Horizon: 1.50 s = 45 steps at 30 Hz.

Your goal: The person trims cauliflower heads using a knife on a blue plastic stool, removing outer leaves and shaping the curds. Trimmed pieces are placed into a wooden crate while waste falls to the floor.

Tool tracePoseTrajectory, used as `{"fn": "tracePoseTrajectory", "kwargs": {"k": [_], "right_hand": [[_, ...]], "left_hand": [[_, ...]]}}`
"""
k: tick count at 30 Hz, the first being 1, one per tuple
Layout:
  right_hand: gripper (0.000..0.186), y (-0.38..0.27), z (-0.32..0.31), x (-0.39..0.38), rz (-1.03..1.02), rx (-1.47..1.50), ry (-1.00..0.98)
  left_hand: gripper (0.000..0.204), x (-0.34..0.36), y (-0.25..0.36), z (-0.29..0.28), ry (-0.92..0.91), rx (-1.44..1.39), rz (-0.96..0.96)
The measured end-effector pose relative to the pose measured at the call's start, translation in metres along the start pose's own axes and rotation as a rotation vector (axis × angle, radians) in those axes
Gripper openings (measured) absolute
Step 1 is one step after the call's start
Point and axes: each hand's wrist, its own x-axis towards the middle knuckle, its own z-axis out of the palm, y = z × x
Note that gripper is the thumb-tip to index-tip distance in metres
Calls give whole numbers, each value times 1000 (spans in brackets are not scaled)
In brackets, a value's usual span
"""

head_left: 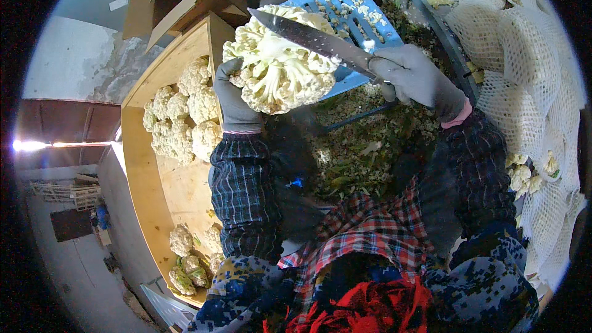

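My gloved left hand [237,95] grips a large white cauliflower [274,77] from the left side, with its cut branching underside facing up. My gloved right hand [413,80] is closed on the handle of a long knife [308,37]. The speckled blade slants from that hand up to the left, over the upper part of the cauliflower; whether it touches it I cannot tell. Behind both lies a slotted blue plastic board or crate [364,12] scattered with small white bits.
A wooden bin [142,185] at my left holds several cauliflowers [197,105]. Cardboard boxes [139,12] stand behind it. Below my hands is a mass of trimmings and leaves [364,148]. At the right are several netted sacks of cauliflower [518,68], beside a grey rail [441,24].
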Motion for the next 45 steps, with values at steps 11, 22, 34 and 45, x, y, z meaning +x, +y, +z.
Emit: {"fn": "tracePoseTrajectory", "kwargs": {"k": [11, 22, 34, 45], "right_hand": [[30, 13, 17, 18, -263, -308, 58], [39, 9, 18, 7, 47, -100, -386], [27, 9, 16, 18, -57, -37, 31], [28, 1, 32, 13, 9, 72, 149]], "left_hand": [[46, 9, -2, -10, -109, -148, -139], [50, 11, 3, -5, 71, -231, -189], [50, 6, 3, -5, 12, -187, -188], [51, 6, 6, -2, 137, -105, 25]]}}
